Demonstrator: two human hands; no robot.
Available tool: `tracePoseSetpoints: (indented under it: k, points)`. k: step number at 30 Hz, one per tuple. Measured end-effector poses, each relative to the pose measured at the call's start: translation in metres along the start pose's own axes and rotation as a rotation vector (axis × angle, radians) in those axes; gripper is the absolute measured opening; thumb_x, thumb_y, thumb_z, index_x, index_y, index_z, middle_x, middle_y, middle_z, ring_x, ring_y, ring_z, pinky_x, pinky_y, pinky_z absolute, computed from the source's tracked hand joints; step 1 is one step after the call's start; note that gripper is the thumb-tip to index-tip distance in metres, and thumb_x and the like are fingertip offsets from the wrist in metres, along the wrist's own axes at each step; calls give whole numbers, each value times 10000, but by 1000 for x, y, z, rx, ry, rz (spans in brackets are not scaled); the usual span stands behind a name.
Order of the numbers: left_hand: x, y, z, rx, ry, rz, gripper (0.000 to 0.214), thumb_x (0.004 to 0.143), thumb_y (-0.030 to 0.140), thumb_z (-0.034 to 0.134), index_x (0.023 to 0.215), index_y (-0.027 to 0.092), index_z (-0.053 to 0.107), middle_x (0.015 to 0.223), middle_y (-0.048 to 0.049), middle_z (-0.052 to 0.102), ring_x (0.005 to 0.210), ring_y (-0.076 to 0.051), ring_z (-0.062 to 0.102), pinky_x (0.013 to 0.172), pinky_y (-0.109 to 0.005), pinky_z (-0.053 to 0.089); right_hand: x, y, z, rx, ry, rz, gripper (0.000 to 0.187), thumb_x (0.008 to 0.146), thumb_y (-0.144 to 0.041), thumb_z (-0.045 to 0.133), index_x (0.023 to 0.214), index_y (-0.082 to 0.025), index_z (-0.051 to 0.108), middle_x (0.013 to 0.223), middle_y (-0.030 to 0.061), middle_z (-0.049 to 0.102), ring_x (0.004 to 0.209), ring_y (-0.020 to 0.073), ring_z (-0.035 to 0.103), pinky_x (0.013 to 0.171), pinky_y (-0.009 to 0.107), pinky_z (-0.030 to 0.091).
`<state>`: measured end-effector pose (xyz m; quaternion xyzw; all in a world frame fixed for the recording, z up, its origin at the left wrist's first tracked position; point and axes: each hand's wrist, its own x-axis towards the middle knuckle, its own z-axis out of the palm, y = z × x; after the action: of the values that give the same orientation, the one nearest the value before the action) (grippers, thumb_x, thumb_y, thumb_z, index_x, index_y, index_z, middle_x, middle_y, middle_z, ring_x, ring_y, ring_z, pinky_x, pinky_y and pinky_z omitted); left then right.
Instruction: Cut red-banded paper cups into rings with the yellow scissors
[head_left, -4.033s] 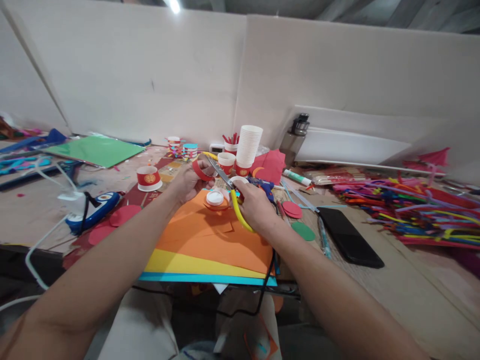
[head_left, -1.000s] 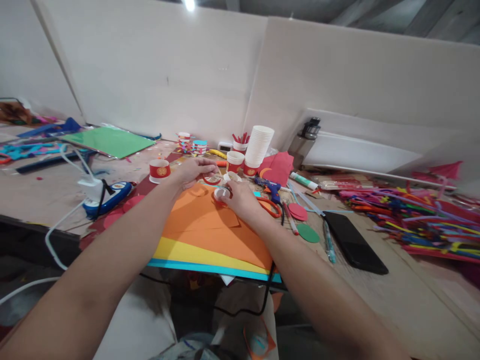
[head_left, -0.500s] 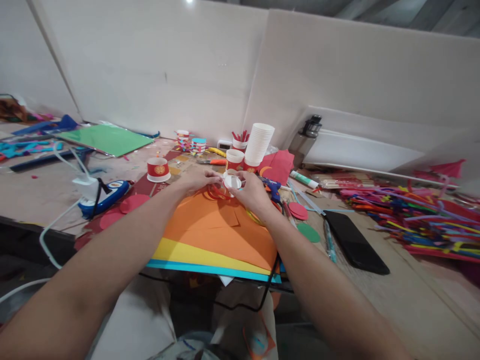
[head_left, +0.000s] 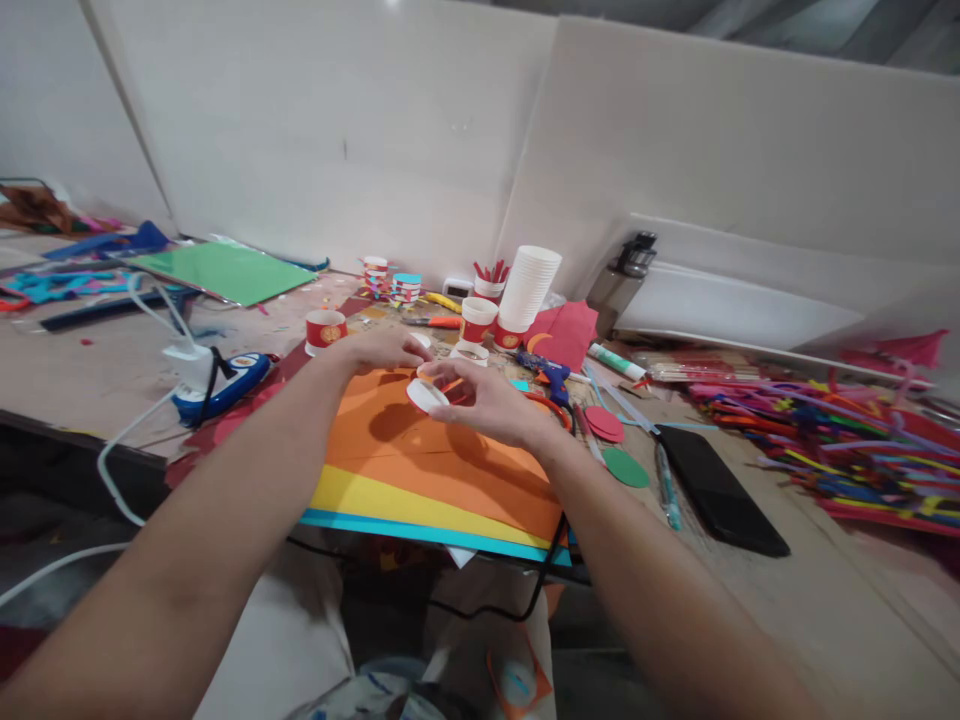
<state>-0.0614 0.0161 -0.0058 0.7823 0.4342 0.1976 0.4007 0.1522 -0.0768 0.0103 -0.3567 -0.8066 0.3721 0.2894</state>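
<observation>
My right hand (head_left: 487, 400) grips a short cut-down paper cup (head_left: 427, 397) between thumb and fingers, tilted above the orange paper (head_left: 435, 465). To its left and slightly behind, my left hand (head_left: 386, 350) is closed, palm down, with a white round paper piece (head_left: 421, 341) showing at its fingertips. Its inner fingers are partly hidden. Just beyond my right fingers a low white cup piece (head_left: 469, 353) stands on the table. Behind it are a red-and-white paper cup (head_left: 478, 322) and a tall stack of paper cups (head_left: 531, 285).
A blue glue gun (head_left: 551, 377), red paper circles (head_left: 604, 424), a green circle (head_left: 625, 467) and a black phone (head_left: 720, 490) lie to the right. Pipe cleaners (head_left: 840, 440) heap farther right. At left stand a blue power strip (head_left: 225, 388) and another cup (head_left: 325, 330).
My right hand has brought the cut-down cup left and nearer to me, tilting it. My hands have drawn apart from the cups behind, and a white piece now shows by my left fingertips.
</observation>
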Motion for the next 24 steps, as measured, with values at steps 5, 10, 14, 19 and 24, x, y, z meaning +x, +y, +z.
tracePoseSetpoints:
  k: [5, 10, 14, 19, 24]
  points:
    - [2, -4, 0, -28, -128, -64, 399, 658, 390, 709, 1029, 248, 750, 1041, -26, 734, 994, -204, 624, 848, -247, 428, -3, 11, -13, -192, -28, 56, 302, 733, -188, 650, 1035, -200, 659, 957, 20, 666, 813, 144, 609, 702, 262, 472]
    - [6, 5, 14, 158, -13, -68, 444, 609, 421, 756, 1021, 254, 749, 947, -8, 732, 850, -182, 614, 728, -229, 398, -4, 22, -24, -371, 20, 180, 210, 721, -264, 662, 920, -198, 666, 750, -4, 628, 651, 146, 559, 554, 250, 395]
    - [8, 7, 18, 204, 64, -57, 389, 606, 391, 758, 959, 228, 748, 858, -6, 712, 791, -179, 594, 693, -247, 391, -4, 31, -29, -416, 162, 214, 260, 696, -209, 688, 955, -199, 666, 887, 36, 689, 737, 172, 623, 651, 283, 473]
    - [3, 4, 5, 187, 214, -17, 457, 584, 403, 797, 985, 203, 705, 922, -39, 711, 832, -196, 618, 716, -268, 421, 2, 36, -29, -330, 401, 149, 323, 708, -249, 717, 1013, -171, 645, 1004, 90, 695, 854, 214, 658, 737, 352, 535]
    - [-2, 22, 14, 11, 226, 166, 490, 647, 387, 774, 1072, 176, 655, 1025, -68, 695, 862, -181, 629, 740, -275, 462, 8, 33, -21, -193, 563, -19, 378, 722, -297, 725, 1073, -207, 617, 1083, 76, 679, 932, 218, 659, 765, 366, 566]
